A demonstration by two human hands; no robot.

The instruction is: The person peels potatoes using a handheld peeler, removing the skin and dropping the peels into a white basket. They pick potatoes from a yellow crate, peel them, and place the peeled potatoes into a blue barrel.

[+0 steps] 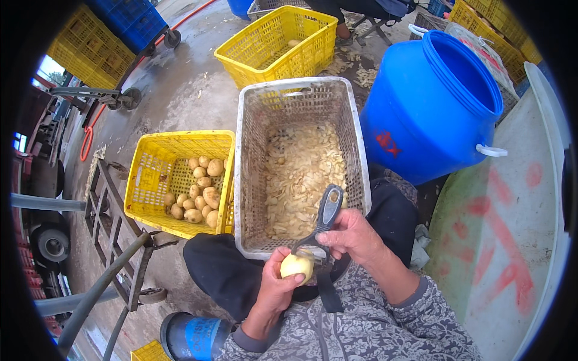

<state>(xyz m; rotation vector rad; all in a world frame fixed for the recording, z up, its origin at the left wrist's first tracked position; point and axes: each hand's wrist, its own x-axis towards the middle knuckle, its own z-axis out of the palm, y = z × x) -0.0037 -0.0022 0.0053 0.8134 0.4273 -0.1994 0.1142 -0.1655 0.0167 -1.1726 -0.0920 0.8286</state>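
Note:
A pale, peeled-looking potato (295, 267) sits in the fingers of my left hand (272, 280), above my lap. My right hand (354, 237) grips a Y-shaped vegetable peeler (328, 211) by its dark grey handle, and the peeler's head lies against or just over the potato's upper right side. Both hands are at the near end of a grimy white plastic crate (244, 180), whose floor is covered with potato peelings (302, 171). To its left stands a yellow crate (149, 180) with several unpeeled potatoes (211, 197).
Beyond the white crate is another yellow crate (266, 49); a person's leg (343, 20) shows behind it. A blue plastic barrel (429, 104) stands at right, by a large pale vessel (501, 234) with red marks. A metal hand cart (131, 270) and dark bucket (194, 336) are at left.

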